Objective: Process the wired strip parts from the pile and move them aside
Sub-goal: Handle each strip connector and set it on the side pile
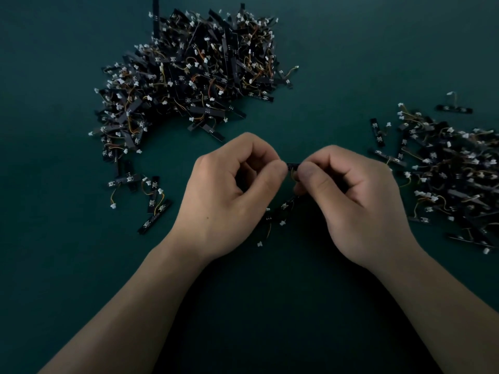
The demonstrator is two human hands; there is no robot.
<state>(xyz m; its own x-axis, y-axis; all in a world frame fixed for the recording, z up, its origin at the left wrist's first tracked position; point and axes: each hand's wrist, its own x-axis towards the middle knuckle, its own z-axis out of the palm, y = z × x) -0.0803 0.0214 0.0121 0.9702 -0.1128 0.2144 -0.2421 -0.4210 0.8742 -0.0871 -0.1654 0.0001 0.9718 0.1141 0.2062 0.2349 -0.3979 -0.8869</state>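
Observation:
A big pile of black strip parts (189, 74) with thin wires and white plugs lies at the back centre-left. A second, flatter heap of the same parts (448, 174) spreads along the right edge. Between my hands a single black strip part (293, 166) is held above the mat. My left hand (229, 195) pinches its left end between thumb and fingertips. My right hand (351, 193) pinches its right end the same way. Most of the strip is hidden by my fingers. A few loose strips (275, 217) lie on the mat below my hands.
The surface is a dark green mat (54, 265). Several stray strips with wires (154, 203) lie left of my left hand. One lone strip (455, 108) sits apart at the back right.

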